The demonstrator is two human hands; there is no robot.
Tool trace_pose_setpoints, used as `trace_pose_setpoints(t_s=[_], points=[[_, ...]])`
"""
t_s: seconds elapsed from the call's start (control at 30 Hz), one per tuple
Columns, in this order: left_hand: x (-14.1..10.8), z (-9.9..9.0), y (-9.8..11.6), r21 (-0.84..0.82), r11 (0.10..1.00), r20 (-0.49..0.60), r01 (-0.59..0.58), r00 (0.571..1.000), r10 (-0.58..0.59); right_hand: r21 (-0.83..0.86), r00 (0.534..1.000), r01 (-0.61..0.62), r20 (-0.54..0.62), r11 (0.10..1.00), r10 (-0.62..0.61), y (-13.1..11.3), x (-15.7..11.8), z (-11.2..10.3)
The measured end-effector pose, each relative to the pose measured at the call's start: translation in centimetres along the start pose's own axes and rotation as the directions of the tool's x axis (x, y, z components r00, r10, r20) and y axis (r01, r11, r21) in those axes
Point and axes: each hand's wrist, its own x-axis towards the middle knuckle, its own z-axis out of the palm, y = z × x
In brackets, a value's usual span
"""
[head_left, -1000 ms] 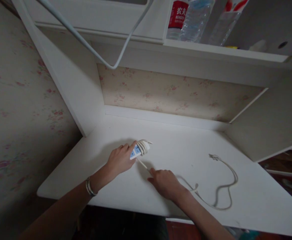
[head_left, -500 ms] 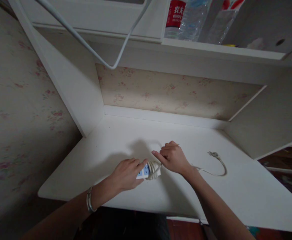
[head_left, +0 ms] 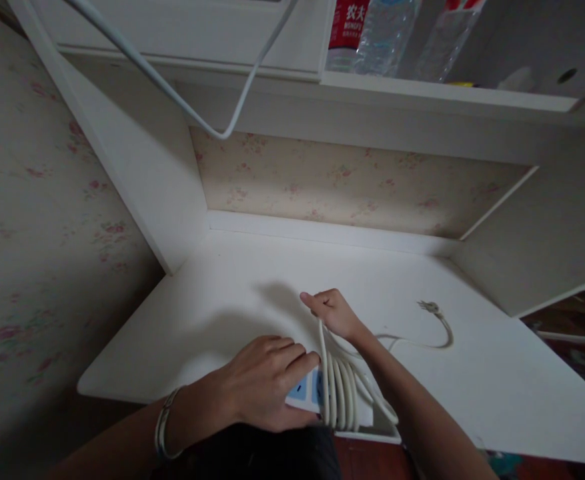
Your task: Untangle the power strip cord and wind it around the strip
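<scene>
My left hand (head_left: 275,381) grips one end of a white power strip (head_left: 303,393) with blue socket faces, close to the desk's front edge. Several turns of cream cable (head_left: 341,397) wrap around the strip's other end. Just above, my right hand (head_left: 335,313) is closed on the cable, which runs taut from the wound turns up to the fingers. A loose loop of it hangs beside my right forearm. The remaining length trails right over the desk to a plug (head_left: 429,307) with bare metal prongs.
The white desk (head_left: 252,273) has a side panel (head_left: 137,153) at left and a shelf (head_left: 442,93) above, holding plastic bottles (head_left: 387,37). A thick pale cable (head_left: 222,135) hangs down in front of the upper cabinet. Floral wallpaper covers the wall behind.
My left hand has brought the power strip nearer to me and slightly right, over the desk's front edge. My right hand has shifted a little left, and the cable between the hands is now pulled upward.
</scene>
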Motion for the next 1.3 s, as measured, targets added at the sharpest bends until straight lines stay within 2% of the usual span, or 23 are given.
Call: trace_pose_setpoints(t_s=[0.1, 0.2, 0.3, 0.4, 0.47, 0.53, 0.7, 0.87, 1.03, 1.1, 1.2, 1.3], points=[[0.2, -0.6, -0.4, -0.038, 0.997, -0.059, 0.073, 0.995, -0.075, 0.012, 0.989, -0.129, -0.075, 0.992, 0.13, 1.5, -0.3, 0.3], [0.5, -1.2, -1.3, -0.062, 0.974, -0.125, 0.219, 0.966, -0.225, -0.004, 0.977, -0.213, -0.026, 0.977, 0.213, 3.1, -1.1, 0.6], [0.9, -1.5, -2.8, -0.076, 0.919, -0.173, 0.387, 0.903, -0.394, -0.045, 0.98, -0.181, 0.071, 0.982, 0.184, 3.7, -2.4, 1.1], [1.1, -1.1, -4.1, -0.088, 0.849, -0.168, 0.522, 0.832, -0.529, -0.127, 0.975, -0.12, 0.17, 0.985, 0.141, 3.0, -4.0, 1.7], [1.2, -0.6, -4.9, -0.086, 0.805, -0.153, 0.587, 0.791, -0.592, -0.193, 0.965, -0.106, 0.216, 0.975, 0.148, 2.1, -5.0, 2.0], [1.3, 0.0, -5.4, -0.062, 0.787, -0.154, 0.614, 0.773, -0.615, -0.269, 0.955, -0.108, 0.238, 0.957, 0.175, 1.3, -5.7, 2.0], [1.8, 1.2, -6.2, 0.015, 0.774, -0.171, 0.633, 0.764, -0.622, -0.491, 0.951, -0.087, 0.219, 0.867, 0.22, -0.8, -6.8, 2.0], [2.3, 2.5, -6.5, 0.084, 0.763, -0.183, 0.641, 0.762, -0.621, -0.73, 0.973, 0.001, 0.158, 0.683, 0.168, -1.8, -7.3, 2.3], [2.2, 3.5, -6.5, 0.124, 0.792, -0.166, 0.597, 0.8, -0.577, -0.798, 0.989, 0.137, 0.142, 0.587, -0.038, -1.9, -7.7, 1.9], [2.2, 3.9, -6.3, 0.141, 0.803, -0.145, 0.579, 0.814, -0.562, -0.799, 0.97, 0.241, 0.179, 0.551, -0.164, -2.1, -7.5, 1.6], [2.3, 4.4, -5.5, 0.152, 0.833, -0.104, 0.531, 0.847, -0.521, -0.774, 0.913, 0.379, 0.223, 0.507, -0.342, -2.4, -6.5, 1.2], [2.3, 4.7, -4.3, 0.123, 0.883, -0.022, 0.453, 0.891, -0.454, -0.76, 0.886, 0.4, 0.177, 0.513, -0.429, -2.3, -4.9, 0.6]])
